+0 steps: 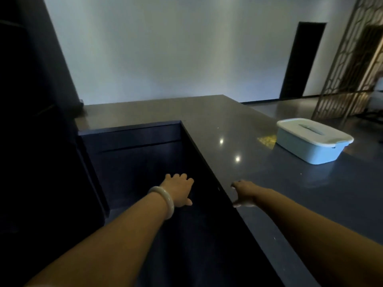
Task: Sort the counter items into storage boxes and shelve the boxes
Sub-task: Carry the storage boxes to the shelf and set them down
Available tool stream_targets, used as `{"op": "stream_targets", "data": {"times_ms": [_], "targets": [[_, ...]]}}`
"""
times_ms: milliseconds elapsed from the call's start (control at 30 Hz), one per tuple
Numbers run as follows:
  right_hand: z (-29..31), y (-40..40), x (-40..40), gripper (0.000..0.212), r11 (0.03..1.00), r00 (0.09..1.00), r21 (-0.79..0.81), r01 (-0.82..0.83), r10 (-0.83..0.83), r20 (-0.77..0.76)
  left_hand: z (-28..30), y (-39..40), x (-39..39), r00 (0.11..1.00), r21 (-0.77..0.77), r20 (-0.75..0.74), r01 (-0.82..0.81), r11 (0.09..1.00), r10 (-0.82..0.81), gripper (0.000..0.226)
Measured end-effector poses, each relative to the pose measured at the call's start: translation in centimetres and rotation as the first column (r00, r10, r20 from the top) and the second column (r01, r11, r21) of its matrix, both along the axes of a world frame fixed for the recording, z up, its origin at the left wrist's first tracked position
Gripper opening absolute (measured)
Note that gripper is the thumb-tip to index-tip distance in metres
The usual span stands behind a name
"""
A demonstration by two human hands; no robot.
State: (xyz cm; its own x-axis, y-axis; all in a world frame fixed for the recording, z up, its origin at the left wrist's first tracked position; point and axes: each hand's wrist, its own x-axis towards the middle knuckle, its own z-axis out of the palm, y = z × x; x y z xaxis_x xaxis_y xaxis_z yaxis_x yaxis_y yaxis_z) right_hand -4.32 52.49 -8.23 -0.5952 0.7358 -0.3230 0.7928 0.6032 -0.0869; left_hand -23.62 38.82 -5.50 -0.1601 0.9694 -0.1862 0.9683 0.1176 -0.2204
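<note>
A light blue storage box [308,147] with a white lid sits shut on the dark counter [238,125] at the right. My left hand [179,189], with a pale bangle on its wrist, reaches out over the dark lower space inside the counter's L-shape, fingers relaxed, holding nothing. My right hand [244,193] hangs over the counter's inner edge with its fingers pointing down and holds nothing. The box is well beyond my right hand, up and to the right.
A dark tall cabinet [31,100] stands on the left. Behind the counter is a plain white wall, with a dark doorway [300,61] and a lattice screen [348,65] at the far right. A yellowish reflection lies on the counter beside the box.
</note>
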Motion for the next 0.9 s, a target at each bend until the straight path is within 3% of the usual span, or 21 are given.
{"op": "stream_targets", "data": {"times_ms": [200, 333, 633, 900], "targets": [[0.6, 9.6, -2.8, 0.074, 0.971, 0.971, -0.015, 0.237, -0.238, -0.016, 0.9, 14.5, -7.4, 0.970, -0.005, -0.015, 0.243, 0.970, -0.243, 0.067], [0.3, 14.6, -0.6, 0.076, 0.906, 0.907, -0.046, 0.422, -0.422, -0.001, 0.8, 24.0, -8.0, 0.915, -0.033, 0.037, 0.402, 0.915, -0.401, 0.061], [0.1, 25.9, 9.1, 0.077, 0.717, 0.717, 0.009, 0.697, -0.697, 0.023, 0.3, 43.8, -1.6, 0.766, -0.053, -0.005, 0.642, 0.765, -0.643, 0.060], [1.0, 31.0, 16.3, 0.066, 0.454, 0.454, 0.007, 0.891, -0.891, -0.029, 2.1, 57.4, 4.6, 0.619, 0.000, -0.024, 0.785, 0.619, -0.785, 0.054]]}}
